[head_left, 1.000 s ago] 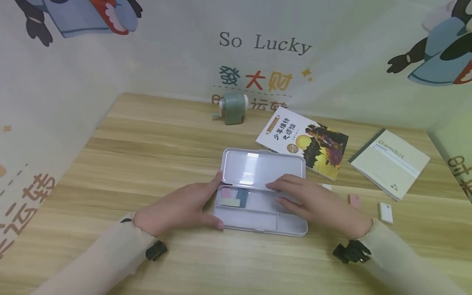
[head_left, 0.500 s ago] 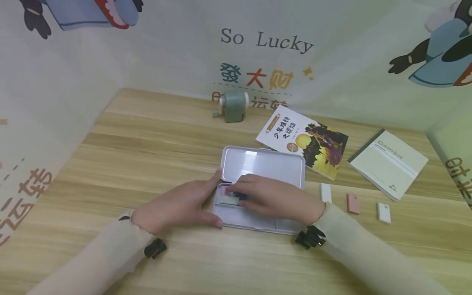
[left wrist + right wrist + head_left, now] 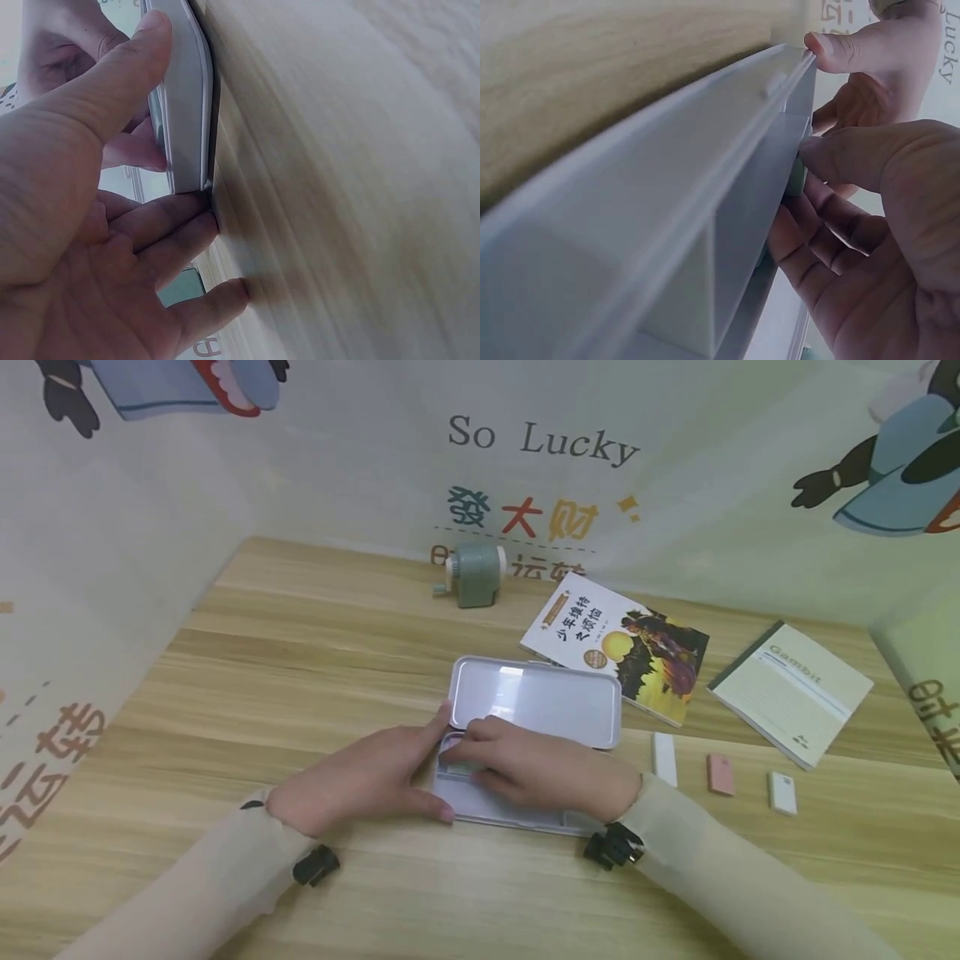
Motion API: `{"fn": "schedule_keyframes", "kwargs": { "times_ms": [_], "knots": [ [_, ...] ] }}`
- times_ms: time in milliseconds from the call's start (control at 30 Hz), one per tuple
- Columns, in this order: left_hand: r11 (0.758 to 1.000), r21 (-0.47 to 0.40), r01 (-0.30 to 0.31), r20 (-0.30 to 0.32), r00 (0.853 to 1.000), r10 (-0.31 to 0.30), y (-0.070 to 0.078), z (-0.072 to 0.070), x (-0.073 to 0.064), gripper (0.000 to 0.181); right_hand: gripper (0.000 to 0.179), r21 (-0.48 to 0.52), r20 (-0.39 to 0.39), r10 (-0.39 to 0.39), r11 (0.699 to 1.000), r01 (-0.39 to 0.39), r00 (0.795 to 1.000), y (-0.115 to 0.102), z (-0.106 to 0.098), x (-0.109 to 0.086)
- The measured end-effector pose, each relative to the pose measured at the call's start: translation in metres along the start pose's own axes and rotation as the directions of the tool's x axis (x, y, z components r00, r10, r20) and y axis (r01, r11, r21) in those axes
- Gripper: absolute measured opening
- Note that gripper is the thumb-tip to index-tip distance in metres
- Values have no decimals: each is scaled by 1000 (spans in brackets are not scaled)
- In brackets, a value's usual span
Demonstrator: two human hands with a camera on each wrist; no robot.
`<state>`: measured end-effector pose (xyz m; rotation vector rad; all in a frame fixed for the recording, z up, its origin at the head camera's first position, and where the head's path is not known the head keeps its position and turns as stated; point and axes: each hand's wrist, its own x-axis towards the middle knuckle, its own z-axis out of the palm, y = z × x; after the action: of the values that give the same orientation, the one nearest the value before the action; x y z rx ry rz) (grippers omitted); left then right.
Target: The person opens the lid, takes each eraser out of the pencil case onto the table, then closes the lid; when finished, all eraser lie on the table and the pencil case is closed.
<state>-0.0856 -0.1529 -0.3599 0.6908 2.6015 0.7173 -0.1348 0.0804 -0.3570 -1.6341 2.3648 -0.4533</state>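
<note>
An open, pale pencil case (image 3: 498, 803) lies on the table with its lid (image 3: 555, 702) folded back. Beside its left end is my left hand (image 3: 367, 781), the thumb against the front corner and the other fingers touching the short wall in the left wrist view. My right hand (image 3: 540, 764) reaches into the back-left compartment. In the right wrist view its thumb and fingers pinch a small green block (image 3: 796, 178), which looks like an eraser. The fingers hide most of that compartment's contents.
Right of the case lie a white block (image 3: 663, 758), a pink block (image 3: 721, 774) and another white block (image 3: 782, 792). Behind stand a green pencil sharpener (image 3: 478, 577), a picture-covered book (image 3: 622, 647) touching the lid, and a notebook (image 3: 791, 693).
My right hand has moved left from the case's right half into its left compartment, covering the pink and dark teal blocks. The left hand has stayed at the case's left end.
</note>
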Motion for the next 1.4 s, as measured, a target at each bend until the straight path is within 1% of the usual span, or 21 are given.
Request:
{"fn": "schedule_keyframes", "kwargs": {
  "times_ms": [133,300,467,567,633,800,1033,1167,1267,1400],
  "knots": [
    [1000,-7,10,10,1000,-10,-1,0,0,122,37,16,-2,7,1000,-7,1000,-1,0,-1],
    [1000,-11,6,11,1000,-6,-2,2,0,122,36,93,34,39,995,-42,999,0,-2,0],
    [1000,-21,19,19,1000,-18,-2,2,0,122,40,128,42,51,990,-56,998,3,-3,-2],
    [1000,-20,22,20,1000,-22,-2,2,1,122,44,128,27,46,991,-49,999,4,-3,-4],
    [1000,-18,18,19,1000,-18,-1,2,1,123,45,133,14,54,989,-56,998,4,-4,-7],
    [999,-27,29,21,999,-29,-1,3,3,124,44,145,-23,77,987,-72,997,5,-5,-12],
    [998,-31,53,24,998,-52,1,3,4,124,39,183,-6,139,974,-136,990,7,-7,-14],
    [999,-19,40,14,999,-40,1,2,3,123,39,169,-23,176,971,-169,984,5,-7,-17],
    [999,-21,37,6,999,-37,1,1,3,123,41,176,-50,202,966,-191,978,4,-7,-25],
    [998,-40,43,5,999,-43,2,1,4,123,42,205,-116,212,961,-186,970,5,-7,-43]
  ]
}}
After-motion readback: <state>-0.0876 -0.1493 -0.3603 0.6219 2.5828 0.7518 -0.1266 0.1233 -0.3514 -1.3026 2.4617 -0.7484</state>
